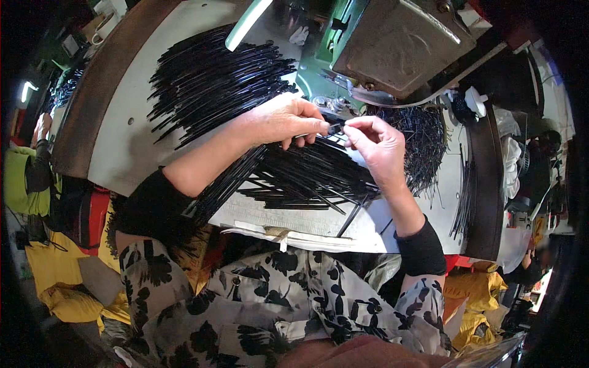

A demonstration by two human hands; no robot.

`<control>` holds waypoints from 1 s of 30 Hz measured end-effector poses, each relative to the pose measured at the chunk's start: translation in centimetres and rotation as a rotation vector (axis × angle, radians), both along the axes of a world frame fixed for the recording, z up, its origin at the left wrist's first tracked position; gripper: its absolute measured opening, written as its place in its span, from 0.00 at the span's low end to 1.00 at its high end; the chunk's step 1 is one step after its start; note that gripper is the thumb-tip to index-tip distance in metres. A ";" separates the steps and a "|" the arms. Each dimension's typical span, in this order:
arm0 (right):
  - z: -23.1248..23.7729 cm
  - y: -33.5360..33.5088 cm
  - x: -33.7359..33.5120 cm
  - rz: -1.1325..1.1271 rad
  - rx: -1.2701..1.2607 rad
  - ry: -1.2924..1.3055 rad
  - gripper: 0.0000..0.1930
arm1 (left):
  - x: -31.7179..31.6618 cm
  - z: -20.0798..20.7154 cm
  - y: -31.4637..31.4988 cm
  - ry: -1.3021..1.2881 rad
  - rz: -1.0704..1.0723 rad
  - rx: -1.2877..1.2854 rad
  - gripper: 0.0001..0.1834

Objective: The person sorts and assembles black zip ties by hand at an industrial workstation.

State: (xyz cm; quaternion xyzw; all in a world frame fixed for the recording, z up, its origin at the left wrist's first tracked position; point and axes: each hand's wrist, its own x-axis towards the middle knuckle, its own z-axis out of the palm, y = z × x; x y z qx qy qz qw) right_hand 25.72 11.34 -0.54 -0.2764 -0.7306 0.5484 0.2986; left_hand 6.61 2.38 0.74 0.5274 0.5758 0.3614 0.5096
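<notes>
My left hand (283, 120) and my right hand (381, 146) meet in front of a green machine (318, 70). Thumb and fingers of both are pinched on a small dark piece (335, 127), which looks like the end of a thin black strip; its exact kind is too small to make out. Under my left forearm and beyond it spreads a large pile of long thin black strips (211, 76). More black strips (307, 172) lie crosswise below my hands. A tangled heap of thin black pieces (423, 141) sits just right of my right hand.
A grey metal housing (405, 46) overhangs the back of the white table (132, 144). Its dark curved rim (92, 92) runs along the left. A lit lamp tube (248, 24) hangs above the pile. Yellow sacks (58, 276) stand at the lower left; another person's hand (44, 126) shows far left.
</notes>
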 end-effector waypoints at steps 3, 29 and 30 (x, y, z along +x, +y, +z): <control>0.1 -0.1 0.2 0.063 0.036 -0.124 0.07 | -0.2 -0.9 -0.1 -0.029 0.027 -0.021 0.15; 1.1 0.1 1.5 0.152 -0.131 -0.214 0.13 | -0.2 -0.7 -0.4 -0.106 0.076 0.002 0.15; 1.1 0.2 1.4 0.155 -0.132 -0.214 0.13 | -0.2 -0.8 -0.4 -0.127 0.082 -0.006 0.16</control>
